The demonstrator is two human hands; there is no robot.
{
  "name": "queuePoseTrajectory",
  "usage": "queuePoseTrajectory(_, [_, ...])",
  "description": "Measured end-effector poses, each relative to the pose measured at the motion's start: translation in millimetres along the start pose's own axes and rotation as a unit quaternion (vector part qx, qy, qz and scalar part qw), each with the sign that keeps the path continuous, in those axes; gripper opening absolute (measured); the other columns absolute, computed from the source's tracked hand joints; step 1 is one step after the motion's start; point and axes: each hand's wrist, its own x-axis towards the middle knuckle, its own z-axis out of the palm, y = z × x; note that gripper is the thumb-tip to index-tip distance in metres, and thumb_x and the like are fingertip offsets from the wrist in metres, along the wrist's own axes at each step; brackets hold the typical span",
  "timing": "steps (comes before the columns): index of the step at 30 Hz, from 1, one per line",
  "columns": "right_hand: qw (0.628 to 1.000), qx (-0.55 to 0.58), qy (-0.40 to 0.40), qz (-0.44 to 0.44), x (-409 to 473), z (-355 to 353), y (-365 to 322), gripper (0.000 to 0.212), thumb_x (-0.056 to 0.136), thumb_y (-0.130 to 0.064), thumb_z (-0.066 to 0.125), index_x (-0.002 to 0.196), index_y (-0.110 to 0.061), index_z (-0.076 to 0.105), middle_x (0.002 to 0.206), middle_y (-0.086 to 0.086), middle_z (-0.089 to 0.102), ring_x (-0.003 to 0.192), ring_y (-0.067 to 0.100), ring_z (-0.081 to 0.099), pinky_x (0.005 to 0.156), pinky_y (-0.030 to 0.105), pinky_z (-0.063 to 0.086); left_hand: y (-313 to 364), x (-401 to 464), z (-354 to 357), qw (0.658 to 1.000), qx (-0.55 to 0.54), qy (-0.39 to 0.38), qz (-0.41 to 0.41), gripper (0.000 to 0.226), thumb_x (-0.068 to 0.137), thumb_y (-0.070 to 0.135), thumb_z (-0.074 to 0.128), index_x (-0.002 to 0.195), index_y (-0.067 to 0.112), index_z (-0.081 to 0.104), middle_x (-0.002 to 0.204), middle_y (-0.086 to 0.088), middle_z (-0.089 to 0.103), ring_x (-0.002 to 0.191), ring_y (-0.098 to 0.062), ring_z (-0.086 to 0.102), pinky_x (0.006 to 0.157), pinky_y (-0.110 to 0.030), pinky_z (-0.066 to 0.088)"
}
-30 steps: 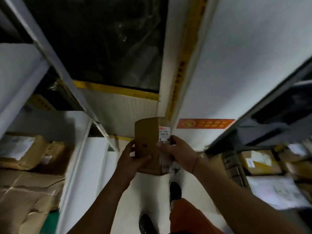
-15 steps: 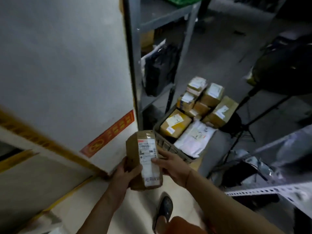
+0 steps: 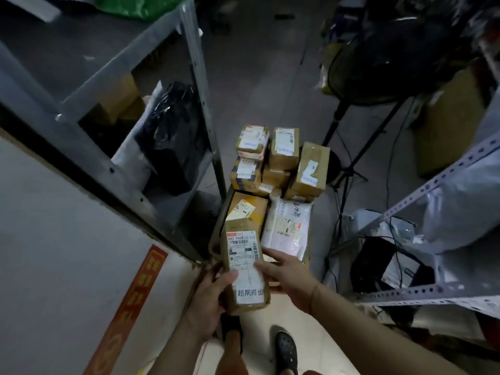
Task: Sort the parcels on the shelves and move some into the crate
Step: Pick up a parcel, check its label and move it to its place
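Brown cardboard, wrapped in tape, is filling both hands: the parcel [image 3: 244, 263] is standing almost on end, its white shipping label facing the camera with a barcode near the top and printed characters near the bottom. The left hand [image 3: 209, 293] is gripping its lower left side, thumb curled across the front over the label's edge and the other fingers hidden behind the box. The right hand [image 3: 288, 277] is lying against the parcel's right edge with fingers nearly straight, fingertips touching the label's side; whether the thumb is reaching behind cannot be told.

The parcel is hovering just at the near edge of the crate [image 3: 216, 239], which is sitting on the floor and showing only a dark strip of wall at its near left corner. Inside it, a yellow-brown box [image 3: 247, 205] is lying at the near left and a white mailer bag [image 3: 288, 226] at the near right. Along the far edge, small brown boxes [image 3: 281, 158] are piled in a heap, each bearing a white label.

Left of the crate a grey metal shelf [image 3: 201, 109] is holding a black plastic bag [image 3: 173, 133]. To the right, a fan [image 3: 378, 66] on a stand is rising beside a perforated metal rack [image 3: 433, 180]. Two dark shoes [image 3: 286, 347] are showing below on the pale floor [image 3: 324, 347].
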Motion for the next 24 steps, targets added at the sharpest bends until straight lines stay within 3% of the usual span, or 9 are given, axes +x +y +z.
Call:
queuePoseTrajectory(2, [1.0,0.01,0.02,0.008,17.5,-2.1,-4.4,0.047,0.101,-0.024,0.073,0.146,-0.032,0.059,0.115,-0.001,0.081,0.107,0.02,0.079,0.092,0.046,0.063,11.0,30.9,-5.8,0.999,0.004,-0.019,-0.027,0.061,0.085,0.023,0.084,0.142,0.02,0.064,0.132,-0.015,0.074,0.121,-0.038,0.072,0.103,-0.064,0.055])
queuePoseTrajectory(5, [0.999,0.036,0.027,0.02,48.7,-4.2,-6.0,0.054,0.102,-0.024,0.072,0.149,-0.042,0.052,0.122,-0.005,0.079,0.111,0.02,0.077,0.09,0.046,0.063,27.0,80.3,-13.3,0.997,0.016,-0.038,-0.059,0.07,0.075,0.029,0.084,0.142,0.018,0.065,0.132,-0.017,0.074,0.121,-0.038,0.072,0.098,-0.055,0.056])
queuePoseTrajectory(9, [0.996,0.075,0.037,0.027,102.6,-2.7,-2.4,0.061,0.101,-0.019,0.072,0.149,-0.051,0.05,0.127,-0.003,0.077,0.114,0.028,0.076,0.104,0.062,0.056,38.4,143.4,-25.5,0.995,0.038,-0.043,-0.076,0.083,0.07,0.039,0.091,0.145,0.019,0.062,0.135,-0.017,0.073,0.125,-0.038,0.07,0.104,-0.056,0.053])
queuePoseTrajectory(11, [0.993,0.1,0.053,0.024,136.1,-2.3,-1.6,0.059,0.102,-0.013,0.07,0.148,-0.046,0.053,0.123,-0.001,0.079,0.111,0.029,0.077,0.1,0.06,0.059,42.6,176.0,-33.2,0.996,0.046,-0.04,-0.07,0.075,0.076,0.038,0.087,0.145,0.02,0.062,0.135,-0.016,0.073,0.125,-0.037,0.07,0.108,-0.059,0.052])
queuePoseTrajectory(14, [0.989,0.136,0.062,0.016,191.6,-3.0,-3.2,0.059,0.103,-0.004,0.066,0.151,-0.036,0.053,0.118,0.006,0.08,0.106,0.03,0.078,0.083,0.045,0.065,54.3,226.0,-45.1,0.995,0.067,-0.039,-0.06,0.054,0.093,0.035,0.078,0.144,0.024,0.064,0.137,-0.012,0.073,0.128,-0.034,0.069,0.108,-0.057,0.052])
queuePoseTrajectory(18, [0.987,0.142,0.08,0.012,258.6,2.1,2.0,0.067,0.102,-0.002,0.066,0.157,-0.036,0.048,0.124,0.006,0.078,0.109,0.029,0.078,0.089,0.052,0.065,66.5,281.1,-63.9,0.993,0.109,-0.03,-0.045,0.035,0.1,0.029,0.069,0.135,0.028,0.072,0.133,-0.005,0.075,0.129,-0.028,0.069,0.11,-0.051,0.048])
queuePoseTrajectory(20, [0.986,0.143,0.088,0.011,284.4,7.6,6.1,0.068,0.102,-0.002,0.066,0.157,-0.04,0.048,0.128,0.003,0.077,0.112,0.027,0.077,0.092,0.054,0.064,71.3,303.8,-70.5,0.989,0.145,-0.026,-0.028,0.033,0.105,0.024,0.064,0.137,0.027,0.071,0.13,-0.004,0.076,0.124,-0.026,0.072,0.103,-0.046,0.053])
queuePoseTrajectory(24, [0.978,0.182,0.105,0.012,314.9,15.9,20.8,0.071,0.103,0.003,0.062,0.157,-0.04,0.047,0.134,0.001,0.074,0.118,0.027,0.074,0.095,0.054,0.063,78.4,332.9,-73.3,0.983,0.185,0.011,-0.012,0.035,0.108,0.014,0.059,0.141,0.024,0.065,0.124,-0.002,0.079,0.103,-0.011,0.079,0.071,-0.025,0.062])
